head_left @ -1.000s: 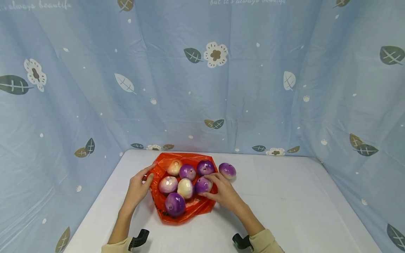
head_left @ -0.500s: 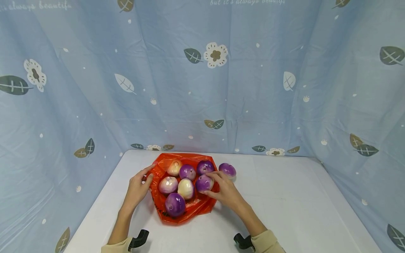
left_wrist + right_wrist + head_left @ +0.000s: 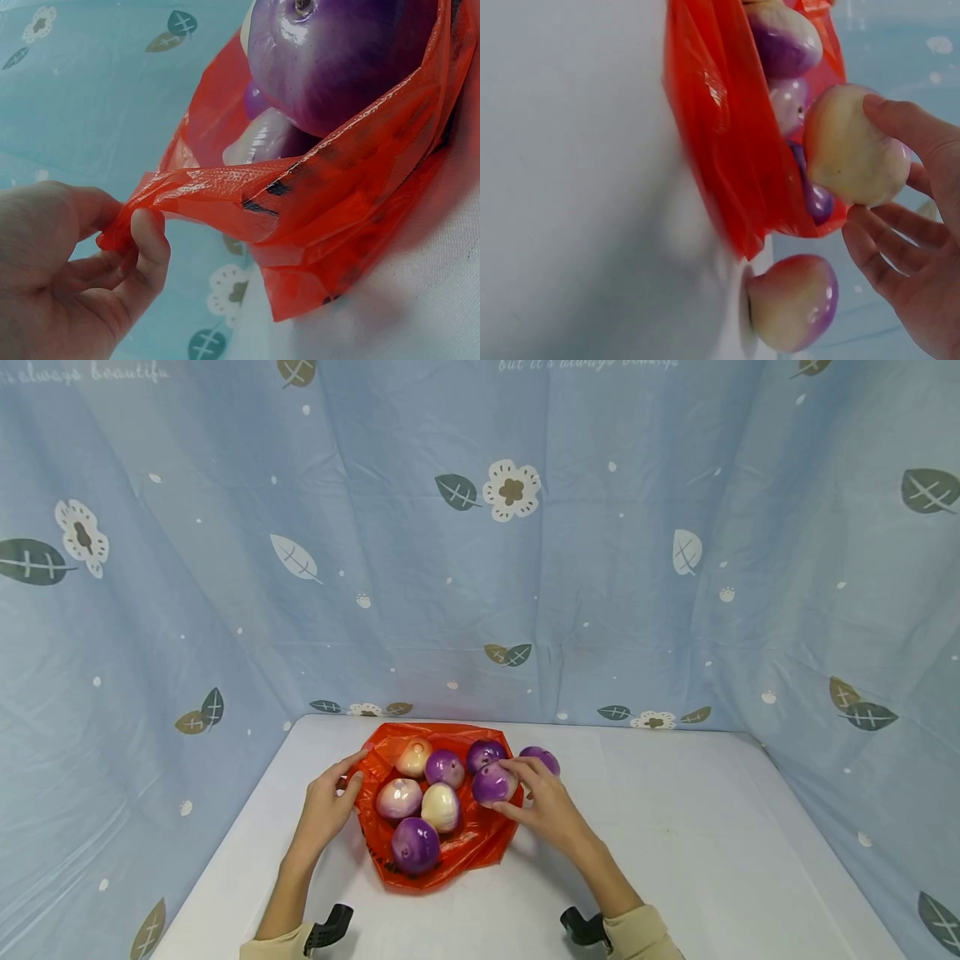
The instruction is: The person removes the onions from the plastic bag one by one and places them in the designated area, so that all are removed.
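Loose purple-and-white onion [image 3: 546, 758] is partly hidden by the right hand [image 3: 551, 808], in which a glossy round violet-and-cream onion [image 3: 493, 784] is gripped. Beneath, at lower centre, a crinkled red plastic bag [image 3: 480, 844] is pinched by the left hand [image 3: 326, 808].

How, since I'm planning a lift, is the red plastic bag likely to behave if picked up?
The red plastic bag is probably floppy: its rim creases where the left hand pinches it. It may sag when lifted, given the onions resting inside. Those could roll out, being rounded, through the wide-open mouth.
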The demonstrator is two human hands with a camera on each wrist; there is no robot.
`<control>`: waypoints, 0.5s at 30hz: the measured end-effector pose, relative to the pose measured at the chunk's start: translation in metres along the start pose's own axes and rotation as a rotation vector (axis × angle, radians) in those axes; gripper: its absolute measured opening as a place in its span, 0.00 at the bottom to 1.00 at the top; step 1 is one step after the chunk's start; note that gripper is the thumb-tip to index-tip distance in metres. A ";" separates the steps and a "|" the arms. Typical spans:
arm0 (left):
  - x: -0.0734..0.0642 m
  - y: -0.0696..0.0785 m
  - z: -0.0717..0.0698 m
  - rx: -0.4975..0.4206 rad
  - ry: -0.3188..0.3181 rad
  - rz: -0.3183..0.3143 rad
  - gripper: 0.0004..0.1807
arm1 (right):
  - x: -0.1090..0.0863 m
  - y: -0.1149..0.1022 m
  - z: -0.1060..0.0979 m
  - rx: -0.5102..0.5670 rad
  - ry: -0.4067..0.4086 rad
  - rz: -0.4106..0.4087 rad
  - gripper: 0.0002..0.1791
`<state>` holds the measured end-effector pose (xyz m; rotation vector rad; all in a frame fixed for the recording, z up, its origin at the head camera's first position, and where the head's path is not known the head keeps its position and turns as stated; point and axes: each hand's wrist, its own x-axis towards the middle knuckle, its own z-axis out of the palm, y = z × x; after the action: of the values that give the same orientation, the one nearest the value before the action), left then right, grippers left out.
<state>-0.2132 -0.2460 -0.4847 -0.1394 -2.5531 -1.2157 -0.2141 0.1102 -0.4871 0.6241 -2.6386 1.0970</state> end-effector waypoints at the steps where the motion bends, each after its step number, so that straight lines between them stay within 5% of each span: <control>1: 0.000 0.000 0.000 0.000 0.001 0.001 0.20 | 0.000 0.000 -0.002 0.004 0.005 -0.004 0.34; 15: 0.000 0.000 0.000 0.009 0.003 0.002 0.20 | 0.002 0.010 -0.020 0.015 0.068 -0.041 0.34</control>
<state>-0.2131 -0.2456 -0.4850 -0.1380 -2.5546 -1.2019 -0.2194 0.1306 -0.4786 0.6298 -2.5510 1.1073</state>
